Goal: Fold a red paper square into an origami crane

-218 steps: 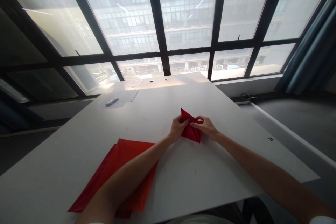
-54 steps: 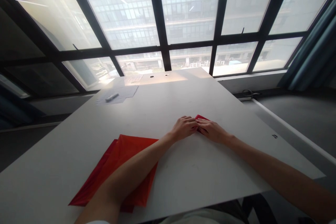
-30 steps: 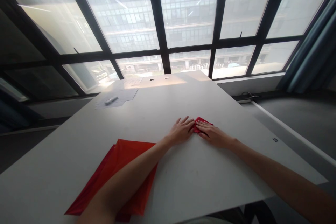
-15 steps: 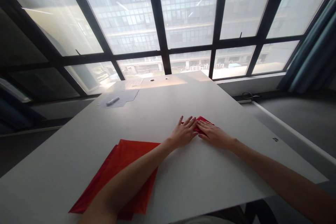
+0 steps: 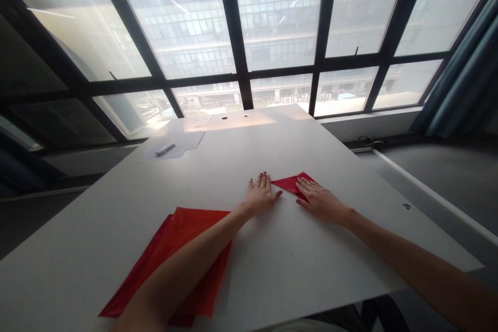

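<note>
While hands lie flat, red paper triangle between, R touching.

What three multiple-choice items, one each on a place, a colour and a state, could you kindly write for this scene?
1. Where does the folded red paper lie?
A on the windowsill; B between the left hand and right hand; C on the far papers.
2. What colour is the sheet stack under the left forearm?
A red; B green; C blue.
3. How is the left hand?
A clenched; B gripping a marker; C open, palm down.

1 B: it sits on the white table, under the right fingers.
2 A: the sheets show red-orange.
3 C: its fingers lie spread.
</note>
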Motion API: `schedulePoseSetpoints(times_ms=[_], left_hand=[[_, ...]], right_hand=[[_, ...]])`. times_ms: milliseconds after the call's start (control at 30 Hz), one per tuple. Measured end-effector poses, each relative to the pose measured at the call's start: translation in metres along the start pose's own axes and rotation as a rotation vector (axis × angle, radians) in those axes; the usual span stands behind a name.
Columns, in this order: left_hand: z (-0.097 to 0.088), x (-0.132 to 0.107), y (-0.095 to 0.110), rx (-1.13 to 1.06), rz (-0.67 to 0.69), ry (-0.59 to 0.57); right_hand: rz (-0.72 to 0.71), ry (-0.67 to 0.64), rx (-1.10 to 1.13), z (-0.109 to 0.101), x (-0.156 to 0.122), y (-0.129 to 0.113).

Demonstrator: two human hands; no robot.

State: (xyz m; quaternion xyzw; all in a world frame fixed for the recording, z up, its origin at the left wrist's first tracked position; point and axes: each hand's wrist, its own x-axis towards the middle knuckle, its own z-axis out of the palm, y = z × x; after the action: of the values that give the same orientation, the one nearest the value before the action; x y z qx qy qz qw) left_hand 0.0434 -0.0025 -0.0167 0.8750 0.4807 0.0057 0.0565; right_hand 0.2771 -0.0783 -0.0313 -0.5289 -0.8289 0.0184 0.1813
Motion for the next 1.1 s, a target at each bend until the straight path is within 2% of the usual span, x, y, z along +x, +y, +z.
schedulePoseSetpoints(times_ms=[67, 133, 167, 233, 267, 333, 367, 433, 500, 600, 667, 800, 933, 1100], left_hand=[[0.001, 0.002, 0.001, -0.013, -0.062, 0.051], [0.0, 0.003, 0.006, -0.019, -0.108, 0.187], [-0.001, 0.002, 0.009, -0.018, -0.088, 0.271], [-0.004, -0.001, 0.016, -0.014, 0.082, 0.384], [-0.005, -0.002, 0.02, -0.011, 0.21, 0.387], [-0.006, -0.005, 0.026, -0.011, 0.394, 0.297], [-0.005, -0.006, 0.027, -0.015, 0.414, 0.233], [-0.002, -0.007, 0.029, -0.017, 0.354, 0.127], [0.0, -0.008, 0.027, -0.012, 0.251, 0.072], [0.0, -0.009, 0.023, -0.001, 0.134, 0.053], [-0.001, -0.008, 0.02, -0.005, 0.115, 0.056], [-0.007, -0.001, 0.007, -0.091, 0.143, 0.194], [-0.009, 0.013, -0.012, -0.3, 0.19, 0.29], [-0.008, 0.021, -0.02, -0.532, 0.177, 0.426]], right_hand=[[0.001, 0.011, 0.007, -0.001, -0.001, 0.001], [-0.007, 0.028, 0.01, -0.001, -0.002, 0.002], [-0.01, 0.032, 0.009, 0.0, -0.002, 0.002], [-0.01, 0.034, 0.005, 0.0, -0.001, 0.001], [-0.009, 0.032, 0.004, 0.001, -0.001, 0.001], [-0.006, 0.028, 0.008, 0.0, -0.001, 0.001], [-0.005, 0.026, 0.011, 0.0, -0.001, 0.001], [0.004, 0.019, 0.013, 0.0, -0.001, 0.0], [0.016, 0.001, 0.004, -0.001, -0.002, 0.0], [0.026, -0.03, -0.01, -0.003, -0.002, -0.002], [0.028, -0.035, -0.004, -0.005, -0.001, -0.004], [0.078, 0.009, 0.051, -0.009, 0.003, 0.001], [0.187, 0.073, 0.111, -0.013, 0.007, 0.016], [0.145, 0.059, 0.183, -0.018, 0.009, 0.027]])
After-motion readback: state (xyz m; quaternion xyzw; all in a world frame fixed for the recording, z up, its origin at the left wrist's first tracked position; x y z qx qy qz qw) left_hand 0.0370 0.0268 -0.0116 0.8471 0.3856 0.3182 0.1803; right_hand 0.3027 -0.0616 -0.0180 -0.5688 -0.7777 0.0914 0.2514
